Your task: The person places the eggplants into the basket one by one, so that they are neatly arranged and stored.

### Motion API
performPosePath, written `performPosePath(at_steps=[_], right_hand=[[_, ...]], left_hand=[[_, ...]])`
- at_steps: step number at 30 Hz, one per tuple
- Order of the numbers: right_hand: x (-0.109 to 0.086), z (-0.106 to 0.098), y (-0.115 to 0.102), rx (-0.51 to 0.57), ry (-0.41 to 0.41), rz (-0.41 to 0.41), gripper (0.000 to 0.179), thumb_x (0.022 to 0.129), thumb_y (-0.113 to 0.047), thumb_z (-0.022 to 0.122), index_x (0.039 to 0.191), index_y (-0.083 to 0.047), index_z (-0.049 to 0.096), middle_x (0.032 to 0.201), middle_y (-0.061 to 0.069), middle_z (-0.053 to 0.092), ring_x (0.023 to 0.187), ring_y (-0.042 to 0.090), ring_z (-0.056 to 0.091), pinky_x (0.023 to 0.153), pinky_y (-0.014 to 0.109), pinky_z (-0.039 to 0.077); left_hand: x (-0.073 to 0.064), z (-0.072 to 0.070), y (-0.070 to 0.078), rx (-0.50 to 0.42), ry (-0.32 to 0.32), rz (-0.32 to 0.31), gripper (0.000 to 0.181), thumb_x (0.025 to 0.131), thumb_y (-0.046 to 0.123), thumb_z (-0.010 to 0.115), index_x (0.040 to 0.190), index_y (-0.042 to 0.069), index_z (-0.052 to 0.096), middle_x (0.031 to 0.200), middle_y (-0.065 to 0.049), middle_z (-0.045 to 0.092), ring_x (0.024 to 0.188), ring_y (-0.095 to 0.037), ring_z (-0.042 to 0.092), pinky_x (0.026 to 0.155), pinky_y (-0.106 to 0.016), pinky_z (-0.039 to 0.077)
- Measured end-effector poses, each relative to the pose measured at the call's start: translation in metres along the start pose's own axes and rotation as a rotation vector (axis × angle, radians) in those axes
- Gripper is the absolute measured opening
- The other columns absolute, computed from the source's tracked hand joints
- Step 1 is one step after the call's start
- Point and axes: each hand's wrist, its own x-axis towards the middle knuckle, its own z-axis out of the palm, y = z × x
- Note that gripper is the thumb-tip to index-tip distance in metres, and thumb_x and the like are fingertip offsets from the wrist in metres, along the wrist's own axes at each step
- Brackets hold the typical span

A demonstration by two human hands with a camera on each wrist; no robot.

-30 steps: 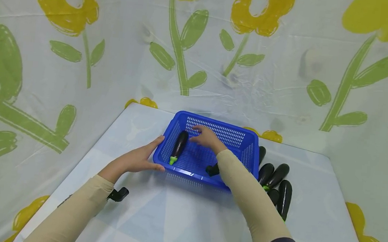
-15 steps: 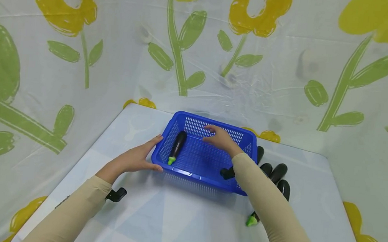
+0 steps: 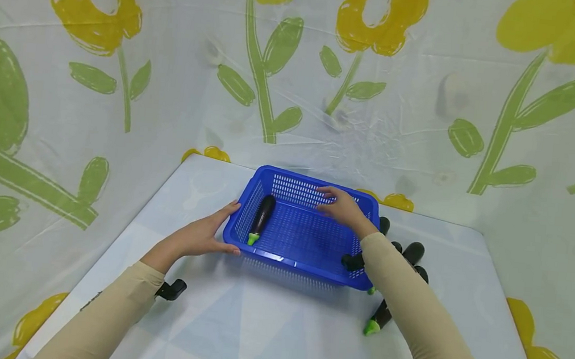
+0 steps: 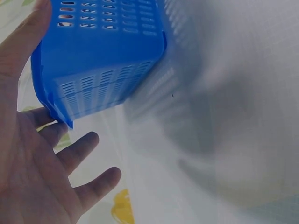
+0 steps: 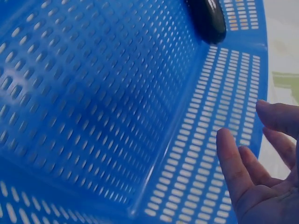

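Note:
A blue plastic basket (image 3: pixel 300 263) with slotted walls stands on the table. Inside it, along the left end, lies one dark eggplant (image 3: pixel 262 216) with its green stem toward me. My left hand (image 3: pixel 195 237) touches the basket's left end, fingers extended and spread along the rim; the left wrist view shows two fingers reaching past the basket into the air. Over the basket's right half hovers my right hand (image 3: pixel 341 207), fingers loosely bent and holding nothing. In the right wrist view these fingers (image 5: pixel 232 161) are apart from the slotted wall.
Several more eggplants (image 3: pixel 413 252) lie to the right of the basket, partly hidden behind my right forearm. One eggplant's green stem (image 3: pixel 372 327) points toward the table's front. A flower-printed sheet (image 3: pixel 405 127) hangs behind the white and pale-blue table (image 3: pixel 213 321).
My right hand has moved to the right, away from the eggplant in the basket, and its forearm now covers more of the eggplants outside. The left hand has stayed at the rim.

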Motion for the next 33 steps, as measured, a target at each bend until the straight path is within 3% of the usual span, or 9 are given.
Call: performPosePath(at_steps=[7,15,20,27,33], right_hand=[[-0.005,-0.011,0.011,0.048,0.032,-0.009,0.049,0.089,-0.016,0.062,0.136,-0.018,0.047,0.138,0.014,0.044,0.103,0.029,0.061,0.086,0.045,0.051],[-0.013,-0.026,0.018,-0.020,0.071,-0.080,0.045,0.092,-0.017,0.059,0.135,-0.016,0.047,0.132,0.014,0.049,0.107,0.028,0.059,0.081,0.040,0.054],[-0.018,-0.034,0.022,-0.005,0.082,-0.084,0.044,0.092,-0.017,0.060,0.134,-0.015,0.048,0.132,0.015,0.049,0.109,0.029,0.057,0.082,0.040,0.054],[-0.021,-0.042,0.026,0.008,0.083,-0.097,0.044,0.092,-0.014,0.058,0.135,-0.014,0.047,0.132,0.018,0.047,0.108,0.032,0.058,0.083,0.045,0.052],[-0.027,-0.048,0.026,0.033,0.085,-0.096,0.045,0.092,-0.013,0.058,0.135,-0.013,0.047,0.134,0.019,0.045,0.108,0.032,0.058,0.080,0.040,0.054]], left_hand=[[0.000,0.000,0.000,0.000,0.004,-0.001,0.110,0.068,0.059,0.073,0.150,0.027,0.008,0.156,0.004,0.005,0.138,-0.030,0.023,0.105,-0.054,0.030],[0.000,-0.001,0.001,0.008,-0.001,-0.020,0.112,0.066,0.064,0.071,0.150,0.029,0.005,0.156,0.004,0.006,0.138,-0.031,0.025,0.105,-0.054,0.030],[0.000,-0.001,0.001,0.007,-0.007,-0.034,0.113,0.066,0.065,0.071,0.150,0.030,0.004,0.156,0.001,0.009,0.137,-0.034,0.026,0.104,-0.055,0.031],[-0.001,-0.001,0.002,-0.001,-0.009,-0.012,0.112,0.064,0.071,0.066,0.150,0.032,0.007,0.156,0.006,0.004,0.138,-0.031,0.024,0.105,-0.054,0.031],[-0.001,-0.002,0.004,0.004,-0.012,-0.003,0.114,0.061,0.077,0.062,0.150,0.030,0.009,0.156,0.006,0.003,0.138,-0.032,0.023,0.104,-0.055,0.031]])
